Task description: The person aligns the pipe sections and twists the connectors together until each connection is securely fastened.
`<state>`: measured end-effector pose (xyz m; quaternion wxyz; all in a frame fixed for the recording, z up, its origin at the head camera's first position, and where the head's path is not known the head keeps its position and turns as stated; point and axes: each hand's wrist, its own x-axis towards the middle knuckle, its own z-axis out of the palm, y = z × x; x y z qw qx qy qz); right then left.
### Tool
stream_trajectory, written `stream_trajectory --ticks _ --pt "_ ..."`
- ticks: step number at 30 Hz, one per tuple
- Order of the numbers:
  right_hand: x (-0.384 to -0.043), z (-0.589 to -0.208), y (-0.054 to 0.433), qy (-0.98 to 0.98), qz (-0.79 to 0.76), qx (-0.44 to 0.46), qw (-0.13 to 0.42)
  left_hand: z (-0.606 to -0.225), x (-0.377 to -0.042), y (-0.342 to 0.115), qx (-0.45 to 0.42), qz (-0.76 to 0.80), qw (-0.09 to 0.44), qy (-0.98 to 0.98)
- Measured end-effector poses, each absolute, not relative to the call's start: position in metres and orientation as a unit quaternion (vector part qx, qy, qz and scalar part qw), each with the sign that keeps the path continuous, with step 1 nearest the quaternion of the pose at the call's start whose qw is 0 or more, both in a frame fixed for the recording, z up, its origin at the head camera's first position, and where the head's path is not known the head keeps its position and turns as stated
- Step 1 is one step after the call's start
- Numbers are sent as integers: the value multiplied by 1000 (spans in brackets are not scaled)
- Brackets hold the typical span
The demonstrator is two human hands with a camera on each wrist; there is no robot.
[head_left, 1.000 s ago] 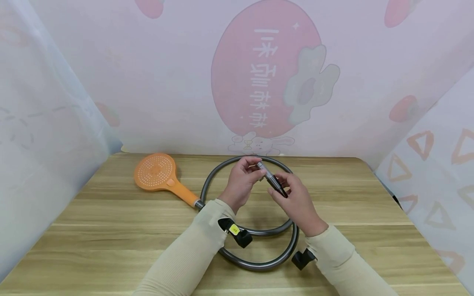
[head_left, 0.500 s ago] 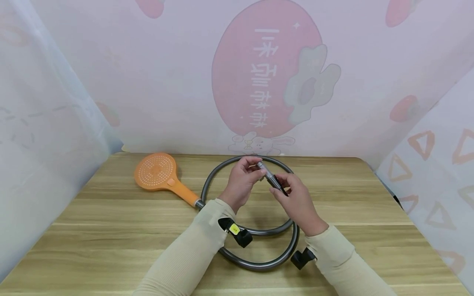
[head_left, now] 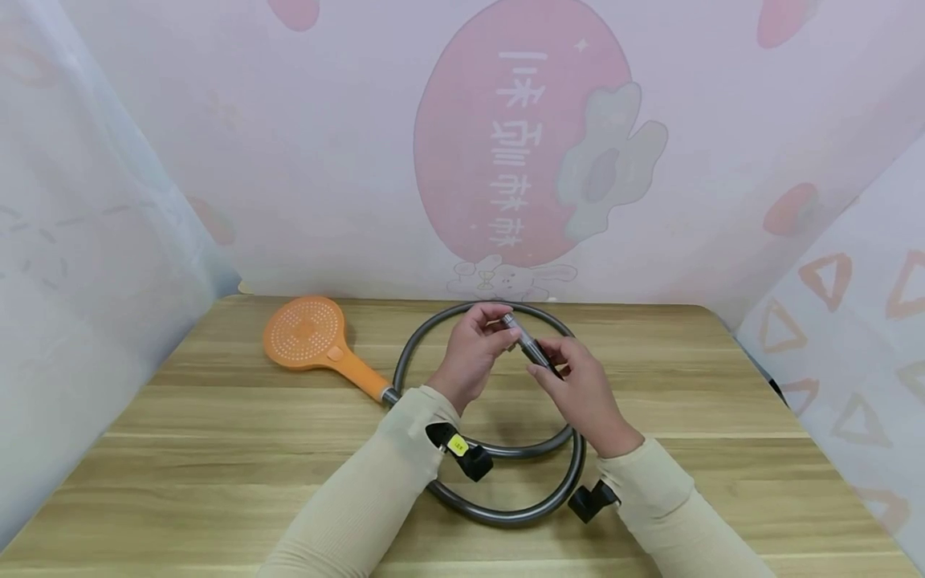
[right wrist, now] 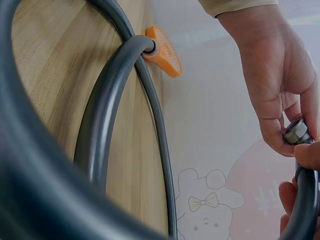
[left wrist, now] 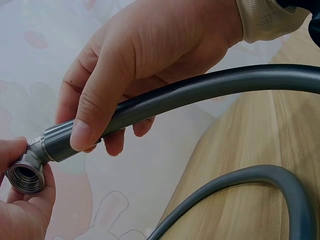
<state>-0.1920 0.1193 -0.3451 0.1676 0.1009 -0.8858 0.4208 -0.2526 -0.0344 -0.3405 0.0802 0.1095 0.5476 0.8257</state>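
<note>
A dark grey shower hose [head_left: 506, 518] lies in loops on the table, one end lifted in both hands. My left hand [head_left: 466, 357] pinches the silver threaded metal fitting at that end [left wrist: 26, 176] between thumb and fingers. In the left wrist view, the fitting's open, ribbed inside faces the camera. My right hand [head_left: 581, 393] grips the hose just behind the fitting, its thumb [left wrist: 82, 134] along the dark sleeve. Orange and flat, a shower head [head_left: 303, 331] lies at the table's left, joined to the hose's other end. The right wrist view cuts off most of my right hand.
The hose loops lie beneath and around both hands. A wooden table [head_left: 217, 449] carries everything, its back edge close to a pink printed cloth [head_left: 347, 160]. Black wrist cameras [head_left: 473, 464] hang under both sleeves.
Both hands stay in place on the hose end. My right thumb and fingers shift very slightly along the hose. The head view tilts a little; the shower head does not move.
</note>
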Motion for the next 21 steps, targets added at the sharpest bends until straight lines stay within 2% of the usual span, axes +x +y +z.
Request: stream_trajectory --ticks 21 --pt "-193 -345 118 -889 421 101 148 -342 -253 -37 104 828 80 545"
